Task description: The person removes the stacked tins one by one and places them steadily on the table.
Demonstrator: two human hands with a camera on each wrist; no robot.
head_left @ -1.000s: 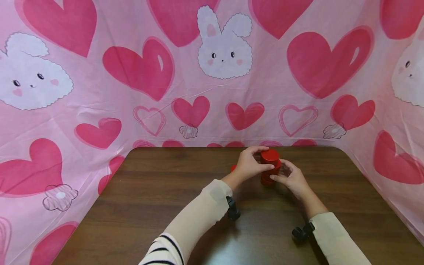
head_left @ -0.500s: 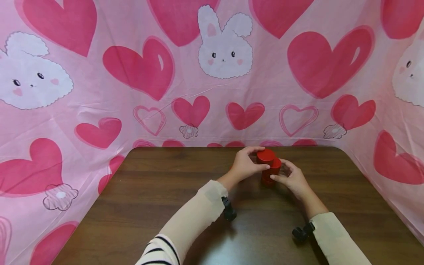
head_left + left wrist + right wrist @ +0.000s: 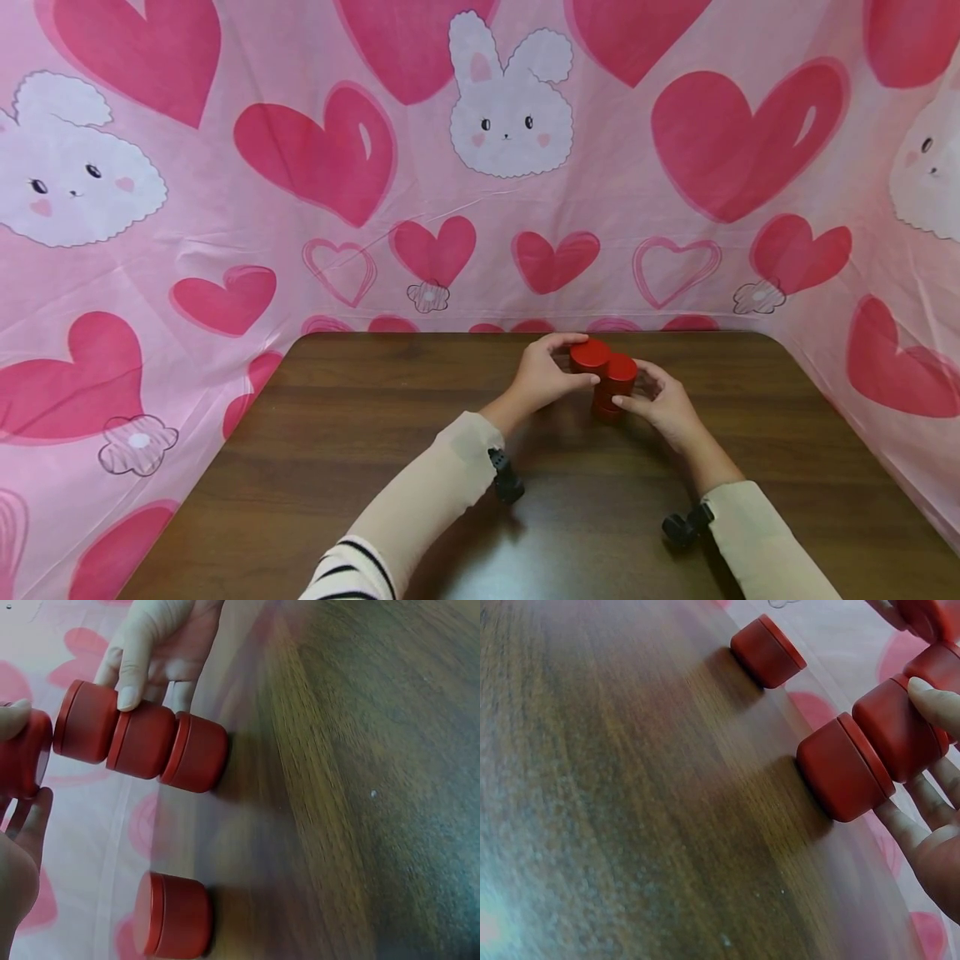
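Observation:
Three red lidded tins (image 3: 142,742) stand one on another, slightly out of line, in a stack on the wooden table. My right hand (image 3: 666,410) grips this stack from the right, its thumb on the middle tin (image 3: 896,727) and its fingers on the far side. Just left of the stack's top, my left hand (image 3: 546,373) holds another red tin (image 3: 590,356) between thumb and fingers, raised off the table. In the left wrist view that tin is right beside the stack's top lid. A separate red tin (image 3: 176,915) stands alone on the table; the left hand hides it in the head view.
The brown wooden table (image 3: 375,417) runs back to a pink cloth (image 3: 337,192) printed with hearts and rabbits, which also hangs at both sides. A black wrist camera (image 3: 506,477) sits on the left wrist, another black camera (image 3: 686,527) on the right.
My left hand has moved left with its tin, from over the top of the stack to beside it, uncovering the top lid. The right hand has stayed on the stack.

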